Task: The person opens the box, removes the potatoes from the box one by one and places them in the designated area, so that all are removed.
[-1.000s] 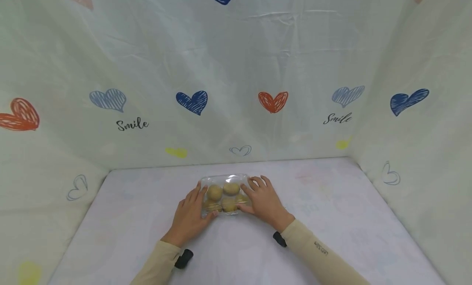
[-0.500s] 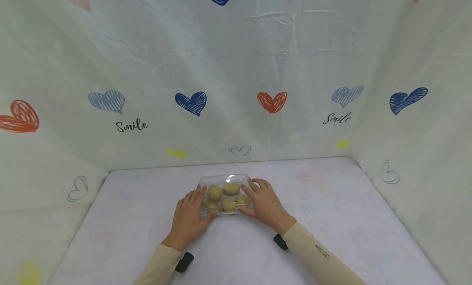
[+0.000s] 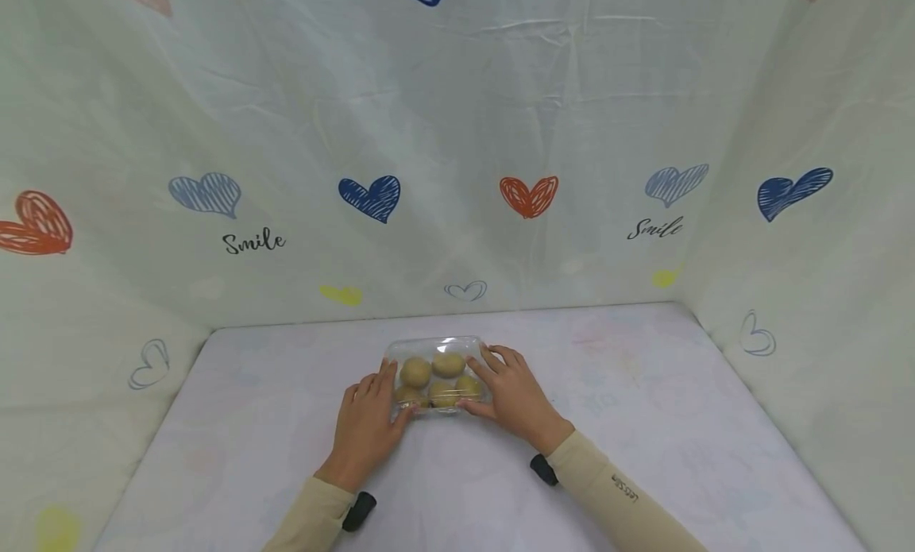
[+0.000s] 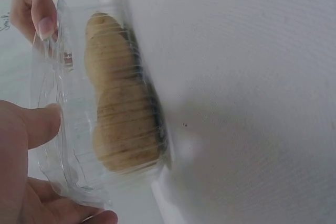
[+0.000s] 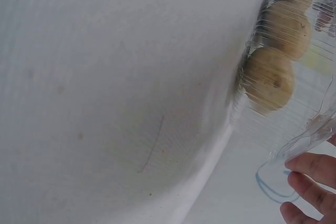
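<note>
A clear plastic clamshell box (image 3: 433, 346) stands on the white table, with several round potatoes (image 3: 449, 366) inside. Its lid lies over them; whether the rim is fully fastened cannot be told. My left hand (image 3: 363, 429) holds the box's left side, the thumb at the front corner and the fingers along the side. The right hand (image 3: 520, 397) grips the opposite side, with its thumb on the front edge. In the left wrist view, the left thumb (image 4: 44, 124) rests on the rim, above the ribbed wall. The right wrist view shows the right fingers (image 5: 315, 179) at a rim corner.
The white table (image 3: 615, 425) carries a pale cloth and ends at a back edge just behind the box. A white curtain (image 3: 443, 139) printed with hearts and "Smile" rises behind and at both sides.
The left hand has slid very slightly left and down along the box's side. The right hand and the box stay almost in place.
</note>
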The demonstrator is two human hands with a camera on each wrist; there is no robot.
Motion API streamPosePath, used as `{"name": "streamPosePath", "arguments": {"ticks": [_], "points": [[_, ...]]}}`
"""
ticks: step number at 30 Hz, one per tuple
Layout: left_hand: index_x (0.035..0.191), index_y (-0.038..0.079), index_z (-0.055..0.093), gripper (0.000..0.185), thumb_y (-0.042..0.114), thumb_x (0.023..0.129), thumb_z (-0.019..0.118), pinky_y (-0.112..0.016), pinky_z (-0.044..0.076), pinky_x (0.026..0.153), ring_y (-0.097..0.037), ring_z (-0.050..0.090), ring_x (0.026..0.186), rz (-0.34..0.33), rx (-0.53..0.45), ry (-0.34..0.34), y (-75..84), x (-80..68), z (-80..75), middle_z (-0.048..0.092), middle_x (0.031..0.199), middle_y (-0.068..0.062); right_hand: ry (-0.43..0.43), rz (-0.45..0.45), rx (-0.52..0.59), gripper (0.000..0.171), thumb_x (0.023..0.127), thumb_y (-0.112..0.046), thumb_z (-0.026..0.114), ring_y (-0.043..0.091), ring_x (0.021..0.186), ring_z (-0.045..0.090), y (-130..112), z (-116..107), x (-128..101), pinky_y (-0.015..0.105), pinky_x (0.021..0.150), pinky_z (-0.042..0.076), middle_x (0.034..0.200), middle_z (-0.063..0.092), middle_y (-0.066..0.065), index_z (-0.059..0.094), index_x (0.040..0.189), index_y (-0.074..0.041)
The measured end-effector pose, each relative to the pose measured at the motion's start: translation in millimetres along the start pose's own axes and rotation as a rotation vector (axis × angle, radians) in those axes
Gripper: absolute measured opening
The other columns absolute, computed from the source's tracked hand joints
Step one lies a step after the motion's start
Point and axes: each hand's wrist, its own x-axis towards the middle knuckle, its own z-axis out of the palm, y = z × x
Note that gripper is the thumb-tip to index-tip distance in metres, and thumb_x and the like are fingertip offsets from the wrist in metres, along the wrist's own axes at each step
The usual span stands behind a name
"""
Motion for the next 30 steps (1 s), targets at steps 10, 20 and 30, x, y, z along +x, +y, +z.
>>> {"name": "streamPosePath", "arguments": {"ticks": [10,20,30], "points": [[0.143,-0.011,0.055,0.065,0.026,0.095,0.079,-0.055,0.050,0.098,-0.039,0.063,0.117,0.034,0.027,0.065,4.3,-3.7,-1.4,0.061,0.143,-0.029,0.001,0.005,-0.002,0.069,0.085,-0.055,0.083,0.039,0.126,0.061,-1.5,0.5,-1.2,0.051,0.105,0.051,0.139,0.067,0.024,0.072,0.133,-0.007],[0.144,-0.005,0.058,0.055,0.008,0.094,0.078,-0.057,0.050,0.099,-0.039,0.062,0.122,-0.002,-0.063,0.121,-2.9,-4.0,-2.8,0.067,0.137,-0.021,-0.030,0.022,0.002,0.074,0.087,-0.057,0.081,0.038,0.128,0.060,-2.0,-1.6,-2.5,0.053,0.108,0.049,0.143,0.063,0.024,0.070,0.138,-0.006],[0.140,-0.004,0.062,0.055,0.004,0.089,0.081,-0.059,0.051,0.096,-0.042,0.063,0.121,-0.040,-0.169,0.129,-5.2,-0.8,-1.4,0.067,0.139,-0.021,-0.076,0.056,0.014,0.080,0.087,-0.059,0.080,0.039,0.132,0.057,-2.0,-5.6,-5.1,0.055,0.109,0.047,0.148,0.060,0.022,0.063,0.146,-0.008]]}}
